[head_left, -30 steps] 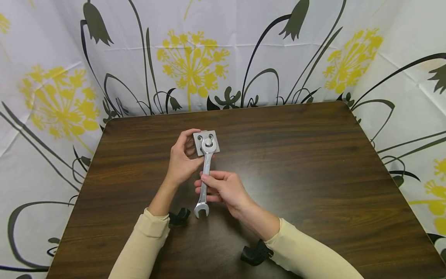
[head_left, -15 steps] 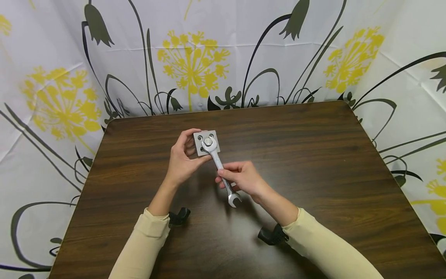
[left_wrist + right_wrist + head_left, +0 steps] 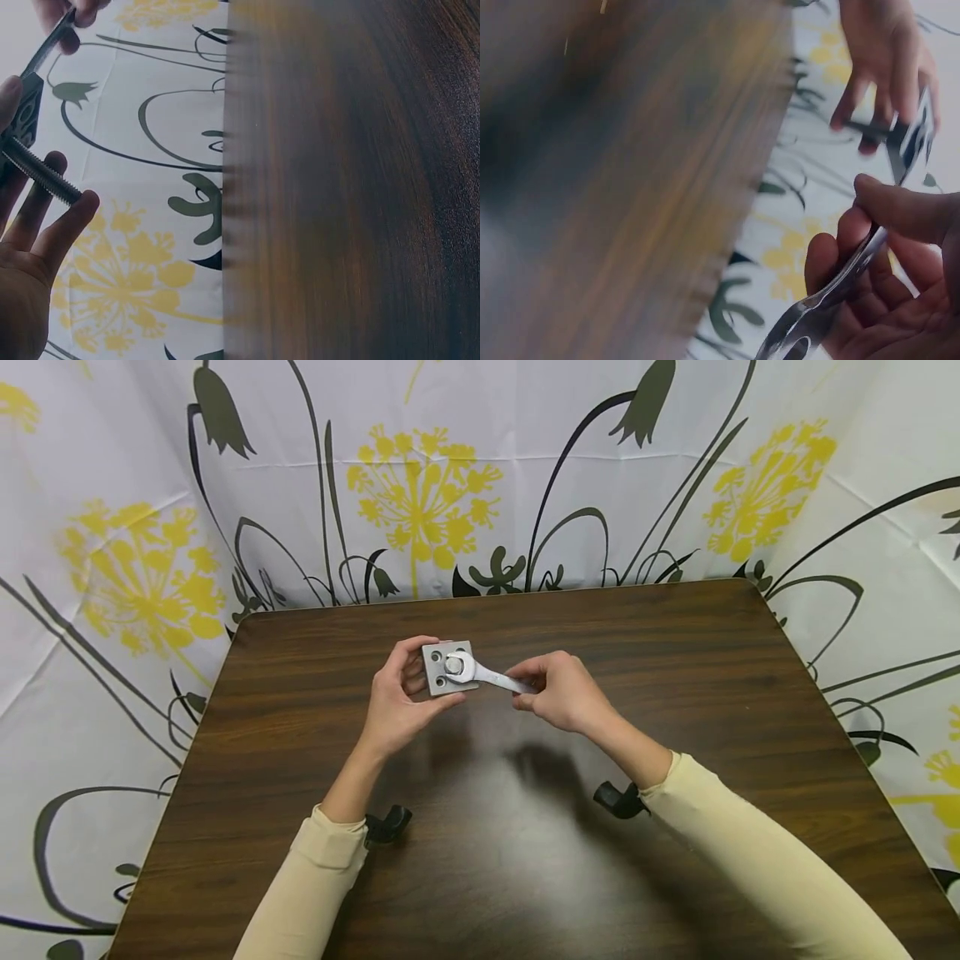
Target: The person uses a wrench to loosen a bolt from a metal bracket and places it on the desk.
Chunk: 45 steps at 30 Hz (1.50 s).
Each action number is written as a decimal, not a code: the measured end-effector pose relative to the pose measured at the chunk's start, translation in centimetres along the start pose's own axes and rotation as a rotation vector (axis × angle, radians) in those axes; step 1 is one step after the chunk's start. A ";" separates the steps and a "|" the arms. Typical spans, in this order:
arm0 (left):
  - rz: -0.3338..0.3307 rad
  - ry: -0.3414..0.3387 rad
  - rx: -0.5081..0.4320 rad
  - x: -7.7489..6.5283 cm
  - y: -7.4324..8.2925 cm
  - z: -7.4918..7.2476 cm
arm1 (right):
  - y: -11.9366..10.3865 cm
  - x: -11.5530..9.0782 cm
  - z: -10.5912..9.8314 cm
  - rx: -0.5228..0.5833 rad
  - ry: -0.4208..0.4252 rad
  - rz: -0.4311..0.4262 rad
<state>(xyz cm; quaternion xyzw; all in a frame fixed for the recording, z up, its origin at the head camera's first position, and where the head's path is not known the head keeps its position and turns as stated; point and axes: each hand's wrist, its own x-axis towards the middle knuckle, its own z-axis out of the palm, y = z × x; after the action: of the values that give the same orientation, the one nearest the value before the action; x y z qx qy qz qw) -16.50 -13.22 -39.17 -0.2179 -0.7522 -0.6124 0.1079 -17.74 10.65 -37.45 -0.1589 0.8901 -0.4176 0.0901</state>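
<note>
My left hand (image 3: 393, 706) grips a square grey metal plate (image 3: 431, 669) by its edges, above the table. Several holes pierce the plate, and a bolt (image 3: 454, 665) passes through it with its head toward me. In the left wrist view the threaded shank (image 3: 46, 174) sticks out behind the plate, with fingertips near its end. An open-ended wrench (image 3: 491, 677) sits with one end on the bolt head, its handle pointing right. My right hand (image 3: 566, 693) pinches that handle between thumb and fingers. The wrench's far end (image 3: 799, 341) shows in the right wrist view but is hidden in the head view.
A dark wood-grain table (image 3: 637, 660) lies beneath both hands. Behind and beside it hangs a white curtain (image 3: 300, 418) with yellow and grey flowers. Black wrist mounts (image 3: 388, 824) hang under both forearms.
My right hand has swung the wrench's handle up and rightward, counterclockwise about the bolt, from pointing down toward me to pointing right. My left hand and the plate have stayed nearly still.
</note>
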 end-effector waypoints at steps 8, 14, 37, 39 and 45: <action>0.021 -0.012 -0.001 0.0 0.1 0.0 | -0.8 2.4 -2.0 -0.388 0.114 -0.215; 0.007 -0.029 -0.023 -0.1 0.1 0.1 | -1.9 4.3 -2.8 -0.567 0.138 -0.346; 0.000 -0.047 0.098 -0.1 1.0 0.3 | -6.1 8.6 -3.7 -1.133 0.245 -1.101; 0.004 -0.036 0.098 -0.2 1.0 0.2 | -6.0 8.5 -3.8 -1.116 0.275 -1.104; 0.012 -0.011 0.087 -0.2 0.7 0.0 | -5.1 7.8 -4.7 -0.980 0.381 -0.972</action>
<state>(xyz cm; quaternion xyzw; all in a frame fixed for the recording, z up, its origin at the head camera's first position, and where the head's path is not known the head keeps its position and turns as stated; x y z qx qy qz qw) -15.98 -13.19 -38.62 -0.2211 -0.7773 -0.5773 0.1168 -25.33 8.17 -30.76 -0.4842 0.8039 0.0171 -0.3450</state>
